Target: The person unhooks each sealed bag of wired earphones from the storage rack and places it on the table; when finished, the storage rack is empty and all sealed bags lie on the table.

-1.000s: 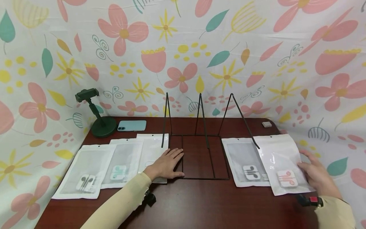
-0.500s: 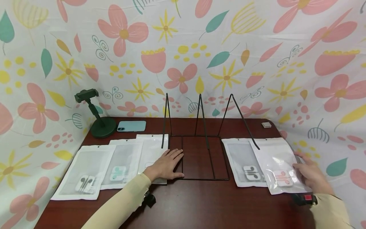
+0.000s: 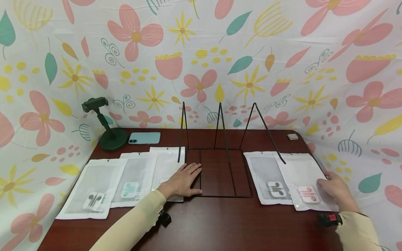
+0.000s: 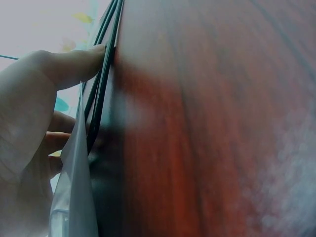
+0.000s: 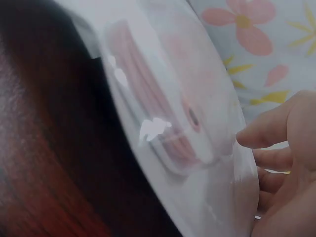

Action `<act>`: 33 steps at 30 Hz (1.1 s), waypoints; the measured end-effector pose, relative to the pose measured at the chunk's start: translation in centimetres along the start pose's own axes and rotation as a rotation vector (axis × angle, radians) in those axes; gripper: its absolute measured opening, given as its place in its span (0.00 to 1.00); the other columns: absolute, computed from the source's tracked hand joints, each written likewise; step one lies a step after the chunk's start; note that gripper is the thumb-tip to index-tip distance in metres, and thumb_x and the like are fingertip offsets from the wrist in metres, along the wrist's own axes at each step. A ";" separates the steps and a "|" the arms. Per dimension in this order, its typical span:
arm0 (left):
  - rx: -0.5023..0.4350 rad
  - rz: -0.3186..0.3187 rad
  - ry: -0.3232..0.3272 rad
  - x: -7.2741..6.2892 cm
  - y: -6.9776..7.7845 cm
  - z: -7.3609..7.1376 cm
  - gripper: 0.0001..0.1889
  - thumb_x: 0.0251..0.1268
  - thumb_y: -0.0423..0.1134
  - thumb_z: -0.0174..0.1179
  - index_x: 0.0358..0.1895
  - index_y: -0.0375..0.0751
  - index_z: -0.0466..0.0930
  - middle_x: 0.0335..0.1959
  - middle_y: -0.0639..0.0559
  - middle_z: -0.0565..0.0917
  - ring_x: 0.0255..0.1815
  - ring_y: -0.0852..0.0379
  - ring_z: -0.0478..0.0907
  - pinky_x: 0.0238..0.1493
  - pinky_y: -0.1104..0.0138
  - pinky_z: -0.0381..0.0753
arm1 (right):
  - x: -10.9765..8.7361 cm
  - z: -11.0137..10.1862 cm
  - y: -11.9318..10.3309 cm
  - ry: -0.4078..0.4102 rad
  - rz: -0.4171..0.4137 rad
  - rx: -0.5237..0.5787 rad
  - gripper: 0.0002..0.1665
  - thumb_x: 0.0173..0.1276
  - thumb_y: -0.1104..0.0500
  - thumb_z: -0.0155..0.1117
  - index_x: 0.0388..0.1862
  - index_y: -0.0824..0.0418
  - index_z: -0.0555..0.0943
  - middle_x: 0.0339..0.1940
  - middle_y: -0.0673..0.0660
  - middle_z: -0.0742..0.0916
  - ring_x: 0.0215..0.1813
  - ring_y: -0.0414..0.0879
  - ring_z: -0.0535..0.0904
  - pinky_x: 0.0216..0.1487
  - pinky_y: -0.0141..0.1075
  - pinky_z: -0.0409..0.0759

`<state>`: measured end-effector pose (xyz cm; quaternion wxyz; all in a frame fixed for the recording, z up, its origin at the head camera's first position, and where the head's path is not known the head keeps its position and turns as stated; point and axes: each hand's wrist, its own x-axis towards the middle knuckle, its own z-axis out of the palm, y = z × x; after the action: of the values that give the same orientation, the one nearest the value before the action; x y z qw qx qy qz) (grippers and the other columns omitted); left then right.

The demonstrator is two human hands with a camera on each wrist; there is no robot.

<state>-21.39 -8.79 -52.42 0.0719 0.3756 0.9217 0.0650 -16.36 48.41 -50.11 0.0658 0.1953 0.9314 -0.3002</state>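
Note:
My left hand lies with fingers spread over the left side of a black wire rack. In the left wrist view its thumb touches the rack's wire, near the edge of a white pouch. My right hand pinches the right edge of a white zip pouch, thumb on top and fingers behind. Inside that pouch, pink earphones in a clear case show through. It overlaps another pouch with dark-corded earphones.
Left of the rack lie three more earphone pouches, the outermost pouch nearest the table's left edge. Behind them are a green phone stand and a light-blue phone. A small white square object sits back right. Patterned cloth surrounds the table.
My right hand has moved left with the pink-earphone pouch, which now lies flatter and covers more of the pouch beside it. My left hand has stayed on the rack.

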 end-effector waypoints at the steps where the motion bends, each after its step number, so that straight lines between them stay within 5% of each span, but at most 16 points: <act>1: 0.002 0.000 0.001 0.0 0.0 0.0 0.47 0.63 0.70 0.51 0.76 0.41 0.54 0.79 0.47 0.54 0.79 0.47 0.50 0.76 0.48 0.51 | 0.0 0.0 -0.1 0.013 -0.007 -0.026 0.39 0.69 0.57 0.52 0.68 0.83 0.55 0.63 0.85 0.64 0.59 0.77 0.64 0.57 0.65 0.67; 13: 0.001 -0.005 -0.006 0.1 -0.1 0.2 0.47 0.63 0.70 0.51 0.77 0.42 0.54 0.79 0.47 0.53 0.79 0.48 0.49 0.76 0.48 0.49 | 0.0 0.6 -0.1 0.049 -0.031 -0.209 0.33 0.64 0.54 0.56 0.56 0.81 0.67 0.51 0.84 0.74 0.45 0.72 0.73 0.44 0.59 0.73; 27: -0.009 -0.011 -0.016 0.1 0.0 0.1 0.47 0.63 0.70 0.51 0.77 0.42 0.53 0.79 0.48 0.53 0.80 0.47 0.48 0.76 0.48 0.49 | 0.0 0.6 -0.3 0.054 0.066 -0.235 0.29 0.62 0.56 0.55 0.51 0.81 0.70 0.46 0.81 0.77 0.42 0.69 0.74 0.39 0.54 0.73; 33: -0.004 -0.016 -0.018 0.0 0.0 0.2 0.47 0.63 0.70 0.51 0.77 0.42 0.54 0.79 0.48 0.53 0.80 0.48 0.48 0.77 0.48 0.49 | 0.0 0.5 -0.2 0.088 -0.021 -0.286 0.24 0.59 0.58 0.55 0.42 0.81 0.75 0.36 0.77 0.80 0.36 0.67 0.76 0.35 0.52 0.73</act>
<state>-21.32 -8.75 -52.57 0.0815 0.3685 0.9239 0.0630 -16.44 47.99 -50.37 0.0489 0.1873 0.9686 -0.1562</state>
